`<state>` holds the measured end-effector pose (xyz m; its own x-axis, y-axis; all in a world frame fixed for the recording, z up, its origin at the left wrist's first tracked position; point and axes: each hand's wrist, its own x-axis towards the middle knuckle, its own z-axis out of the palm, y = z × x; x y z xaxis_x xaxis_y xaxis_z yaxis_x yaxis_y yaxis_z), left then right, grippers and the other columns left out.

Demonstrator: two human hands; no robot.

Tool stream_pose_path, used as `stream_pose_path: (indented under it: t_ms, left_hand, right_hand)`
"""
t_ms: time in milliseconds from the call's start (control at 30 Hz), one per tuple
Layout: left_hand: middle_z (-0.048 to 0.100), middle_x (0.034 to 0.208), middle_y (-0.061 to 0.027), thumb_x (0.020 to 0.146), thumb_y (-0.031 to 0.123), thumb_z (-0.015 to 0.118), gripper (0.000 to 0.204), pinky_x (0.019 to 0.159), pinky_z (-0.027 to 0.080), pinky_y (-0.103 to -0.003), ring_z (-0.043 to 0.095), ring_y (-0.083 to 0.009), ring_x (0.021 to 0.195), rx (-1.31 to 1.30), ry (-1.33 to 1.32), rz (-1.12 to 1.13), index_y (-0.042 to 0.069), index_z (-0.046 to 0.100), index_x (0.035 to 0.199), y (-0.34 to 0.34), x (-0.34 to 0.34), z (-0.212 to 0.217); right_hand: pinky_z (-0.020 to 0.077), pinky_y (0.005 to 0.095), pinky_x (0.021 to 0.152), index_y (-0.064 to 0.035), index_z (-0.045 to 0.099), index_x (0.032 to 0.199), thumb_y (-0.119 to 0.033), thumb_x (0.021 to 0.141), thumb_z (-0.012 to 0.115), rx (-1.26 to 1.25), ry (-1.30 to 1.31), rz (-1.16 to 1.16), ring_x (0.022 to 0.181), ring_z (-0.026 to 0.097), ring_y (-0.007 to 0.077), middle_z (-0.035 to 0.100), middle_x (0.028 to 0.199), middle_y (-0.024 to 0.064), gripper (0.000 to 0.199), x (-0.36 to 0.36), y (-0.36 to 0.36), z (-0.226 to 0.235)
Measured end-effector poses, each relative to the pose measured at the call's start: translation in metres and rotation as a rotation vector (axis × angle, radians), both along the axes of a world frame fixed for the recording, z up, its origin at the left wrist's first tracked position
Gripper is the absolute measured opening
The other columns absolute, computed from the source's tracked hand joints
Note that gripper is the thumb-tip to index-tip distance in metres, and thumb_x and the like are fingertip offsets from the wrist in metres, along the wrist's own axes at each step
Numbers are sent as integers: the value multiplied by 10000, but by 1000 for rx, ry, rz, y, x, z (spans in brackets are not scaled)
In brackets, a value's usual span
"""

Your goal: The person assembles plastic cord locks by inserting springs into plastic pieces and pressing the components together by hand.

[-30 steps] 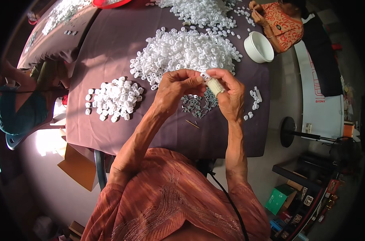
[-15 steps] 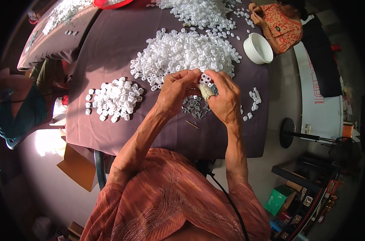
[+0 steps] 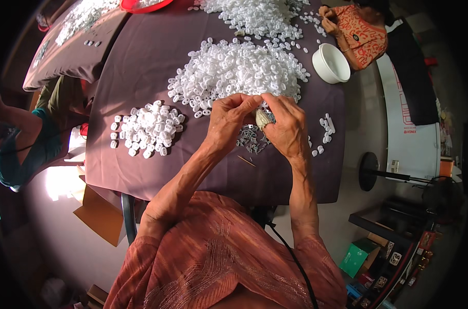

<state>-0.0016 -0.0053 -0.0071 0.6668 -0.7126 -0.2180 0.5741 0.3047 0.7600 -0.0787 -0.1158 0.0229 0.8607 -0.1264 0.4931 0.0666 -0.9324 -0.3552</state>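
My left hand [image 3: 228,117] and my right hand [image 3: 286,126] meet over the table, thumbs and fingertips pinched together. Between them is a small white plastic piece, now almost wholly hidden by the fingers. A pale cloth wrap [image 3: 264,119] covers one finger of my right hand. Small grey screws [image 3: 251,140] lie in a loose heap under my hands. Just beyond my fingertips rises a large heap of white oval plastic pieces with holes [image 3: 234,69]. To the left is a smaller heap of white pieces [image 3: 149,129], some in a short column at its edge.
A thin wooden stick [image 3: 247,160] lies near the screws. Several white pieces [image 3: 326,129] sit to the right on the brown tablecloth [image 3: 208,177]. A white tub [image 3: 330,63] stands at the right edge, near another person [image 3: 360,38]. A red tray [image 3: 146,5] is at the far side.
The fingers have closed over the white piece, whose holes showed before. My left hand has shifted slightly right. A person at the far left has moved.
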Motion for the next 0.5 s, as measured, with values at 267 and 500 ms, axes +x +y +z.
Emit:
stream_pose_path:
  t_ms: [267, 500]
  left_hand:
    - [588, 691, -39, 810, 180, 607, 203, 580, 470, -228, 547, -90, 592, 31, -3, -5, -23, 604, 803, 2, 3, 1]
    - [585, 703, -33, 799, 198, 622, 210, 588, 467, -220, 546, -85, 611, 41, 7, -37, -11, 611, 810, 0, 3, -2]
  right_hand:
    - [461, 367, 643, -4, 538, 971, 41, 582, 615, -4, 26, 15, 744, 557, 302, 573, 816, 128, 399, 0, -1, 0]
    - [461, 372, 653, 5, 534, 964, 51, 580, 609, -18, 72, 29, 763, 558, 309, 573, 831, 131, 394, -1, -6, -5]
